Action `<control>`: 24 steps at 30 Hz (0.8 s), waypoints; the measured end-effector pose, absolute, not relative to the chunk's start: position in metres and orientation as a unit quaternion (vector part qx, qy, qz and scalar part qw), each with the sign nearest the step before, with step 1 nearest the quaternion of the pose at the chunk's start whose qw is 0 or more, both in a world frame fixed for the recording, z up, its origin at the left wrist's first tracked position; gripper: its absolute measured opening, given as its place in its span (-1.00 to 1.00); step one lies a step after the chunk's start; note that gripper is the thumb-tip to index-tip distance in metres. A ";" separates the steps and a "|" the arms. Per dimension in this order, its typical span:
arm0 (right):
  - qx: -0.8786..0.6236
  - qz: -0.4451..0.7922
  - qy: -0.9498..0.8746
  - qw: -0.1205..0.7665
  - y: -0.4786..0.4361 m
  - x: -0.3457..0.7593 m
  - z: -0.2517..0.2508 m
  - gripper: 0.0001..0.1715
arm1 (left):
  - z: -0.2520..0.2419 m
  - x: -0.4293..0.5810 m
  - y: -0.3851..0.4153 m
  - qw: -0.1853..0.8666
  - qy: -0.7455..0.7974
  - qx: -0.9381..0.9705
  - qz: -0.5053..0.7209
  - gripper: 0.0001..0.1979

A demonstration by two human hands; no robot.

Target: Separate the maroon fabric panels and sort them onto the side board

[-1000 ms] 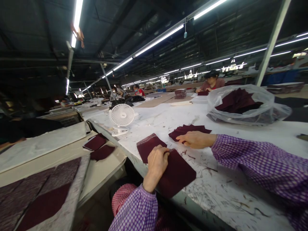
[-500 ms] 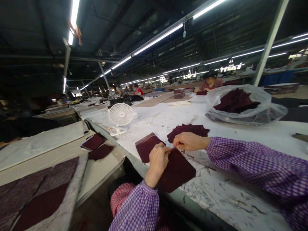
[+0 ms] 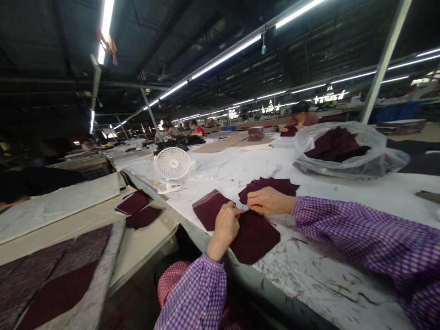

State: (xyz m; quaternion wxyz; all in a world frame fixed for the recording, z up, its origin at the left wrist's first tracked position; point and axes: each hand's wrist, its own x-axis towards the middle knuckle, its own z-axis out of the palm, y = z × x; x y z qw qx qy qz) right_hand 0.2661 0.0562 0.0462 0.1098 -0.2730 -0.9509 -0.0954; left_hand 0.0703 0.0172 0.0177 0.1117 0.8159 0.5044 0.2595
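Observation:
A dark maroon fabric piece lies at the front edge of the white table, its top edge between my two hands. My left hand pinches that edge at its upper left corner. Close by on the right, my right hand has its fingers closed at the same edge; its fingertips are partly hidden. Left of my left hand rests another maroon piece with a greyish strip along its top. Behind my right hand a fanned pile of maroon pieces is spread on the table.
A small white fan stands at the table's left edge. A clear plastic bag holding maroon pieces sits at the right. Lower left, a side table carries more fabric. Across the table a person handles maroon cloth. Thread scraps litter the tabletop.
The maroon piece between my hands has flattened down onto the table, its lower edge moving up a little. My hands stay nearly in place. The person opposite has raised their cloth.

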 end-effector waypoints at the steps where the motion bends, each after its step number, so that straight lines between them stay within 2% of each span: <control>1: -0.270 -0.095 -0.952 0.109 0.057 0.267 0.045 -0.76 | 0.017 0.070 0.018 0.106 0.504 0.819 0.254 -0.63; 6: -0.250 -0.121 -0.956 0.093 0.056 0.267 0.045 -0.74 | 0.016 0.071 0.014 0.079 0.495 0.833 0.234 -0.58; 15: -0.208 -0.255 -0.943 0.040 0.051 0.267 0.031 -0.77 | 0.017 0.075 0.007 0.018 0.499 0.847 0.181 -0.56; 20: -0.260 -0.226 -0.938 0.032 0.052 0.268 0.044 -0.81 | 0.021 0.075 0.006 0.023 0.497 0.849 0.177 -0.58; 24: -0.280 -0.107 -0.949 0.096 0.042 0.264 0.056 -0.70 | 0.020 0.077 0.005 0.015 0.498 0.848 0.177 -0.60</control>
